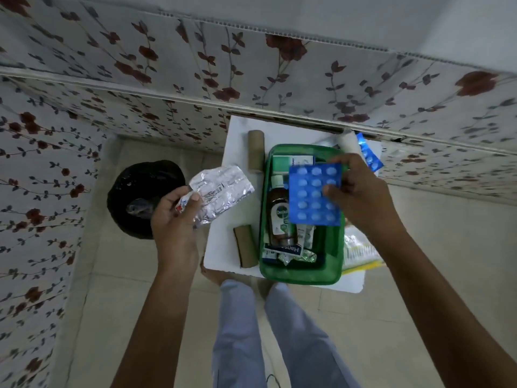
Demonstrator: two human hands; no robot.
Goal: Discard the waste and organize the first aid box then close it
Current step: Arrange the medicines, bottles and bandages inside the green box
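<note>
Right hand point(361, 197) holds blue blister pack point(314, 194) above box point(299, 275).

A white tabletop point(240, 141) is set against walls covered in floral wallpaper point(307, 79); beige floor tiles point(419, 317) are seen below.

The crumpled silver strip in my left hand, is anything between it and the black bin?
Nothing visible. The left hand holds the silver strip just right of the black-lined bin, with only bare floor and air between them.
</note>
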